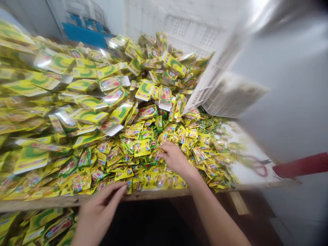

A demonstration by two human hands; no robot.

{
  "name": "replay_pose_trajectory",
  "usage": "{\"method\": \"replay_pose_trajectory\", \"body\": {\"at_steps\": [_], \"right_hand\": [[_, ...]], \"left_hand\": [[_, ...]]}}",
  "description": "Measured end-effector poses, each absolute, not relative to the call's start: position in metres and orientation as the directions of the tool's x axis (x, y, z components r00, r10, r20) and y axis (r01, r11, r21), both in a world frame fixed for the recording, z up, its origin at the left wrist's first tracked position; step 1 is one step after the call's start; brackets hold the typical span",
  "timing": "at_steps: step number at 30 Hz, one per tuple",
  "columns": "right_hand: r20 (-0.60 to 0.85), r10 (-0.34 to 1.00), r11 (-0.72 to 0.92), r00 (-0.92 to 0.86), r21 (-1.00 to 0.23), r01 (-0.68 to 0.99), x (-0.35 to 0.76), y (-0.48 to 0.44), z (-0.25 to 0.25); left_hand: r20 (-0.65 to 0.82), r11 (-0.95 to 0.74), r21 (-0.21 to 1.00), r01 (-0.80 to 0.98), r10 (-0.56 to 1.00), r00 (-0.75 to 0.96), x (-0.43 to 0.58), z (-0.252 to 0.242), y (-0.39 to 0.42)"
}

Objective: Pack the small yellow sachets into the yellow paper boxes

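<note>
A wide heap of small yellow and green candy packets (142, 147) covers the front of the table. My right hand (175, 159) reaches into the middle of it, thumb and forefinger apart and touching the packets; nothing is visibly held. My left hand (98, 208) is at the table's front edge, its thumb and fingertips drawn together at the edge of a small yellow packet (129, 187). Most of that packet's near side is hidden by the fingers. Behind the loose packets rises a large pile of yellow and green cartons (88, 87), several with open flaps.
A white perforated plastic crate (205, 92) leans at the back right over the pile. Pink-handled scissors (260, 167) lie on the white tabletop (246, 143), beside a red tube-like object (302, 165). More packs (48, 225) sit below the wooden table edge at left.
</note>
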State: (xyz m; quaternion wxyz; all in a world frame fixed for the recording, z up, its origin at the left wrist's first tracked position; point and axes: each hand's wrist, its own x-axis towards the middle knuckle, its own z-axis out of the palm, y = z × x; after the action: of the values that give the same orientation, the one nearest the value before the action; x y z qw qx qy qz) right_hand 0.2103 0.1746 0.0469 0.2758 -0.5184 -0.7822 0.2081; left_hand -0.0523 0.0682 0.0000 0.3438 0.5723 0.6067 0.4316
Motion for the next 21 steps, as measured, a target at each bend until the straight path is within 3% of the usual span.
{"method": "replay_pose_trajectory", "body": {"at_steps": [3, 7, 9, 11, 13, 16, 18, 21], "right_hand": [[0.169, 0.915, 0.396, -0.366, -0.550, 0.735, 0.200, 0.194, 0.046], [0.190, 0.905, 0.418, -0.380, -0.557, 0.717, 0.202, 0.181, 0.040], [0.213, 0.931, 0.364, -0.298, -0.629, 0.687, 0.204, 0.161, 0.032], [0.176, 0.973, 0.231, -0.152, -0.803, 0.549, 0.203, 0.140, 0.020], [0.020, 0.998, 0.036, -0.060, -0.961, 0.275, 0.199, 0.122, 0.006], [-0.176, 0.983, -0.178, -0.059, -0.983, -0.040, 0.191, 0.107, -0.010], [-0.200, 0.979, -0.203, -0.036, -0.976, -0.080, 0.189, 0.105, -0.014], [-0.150, 0.988, -0.148, -0.032, -0.987, 0.058, 0.191, 0.105, -0.008]], "left_hand": [[-0.001, -0.007, 0.954, 0.299, 1.000, 0.027, -0.008, -0.006, 0.104], [-0.060, 0.057, 0.986, 0.155, 0.998, 0.016, 0.022, -0.015, 0.125], [-0.054, 0.055, 0.988, 0.147, 0.999, -0.007, 0.025, -0.015, 0.122], [-0.048, 0.049, 0.993, 0.109, 0.999, -0.009, 0.027, -0.011, 0.115], [-0.068, 0.068, 0.998, 0.011, 0.998, 0.008, 0.030, -0.005, 0.107], [-0.159, 0.157, 0.971, -0.179, 0.987, -0.001, 0.036, 0.002, 0.102], [-0.215, 0.212, 0.951, -0.223, 0.977, 0.009, 0.037, 0.003, 0.102], [-0.197, 0.206, 0.970, -0.132, 0.977, 0.078, 0.037, 0.003, 0.101]]}}
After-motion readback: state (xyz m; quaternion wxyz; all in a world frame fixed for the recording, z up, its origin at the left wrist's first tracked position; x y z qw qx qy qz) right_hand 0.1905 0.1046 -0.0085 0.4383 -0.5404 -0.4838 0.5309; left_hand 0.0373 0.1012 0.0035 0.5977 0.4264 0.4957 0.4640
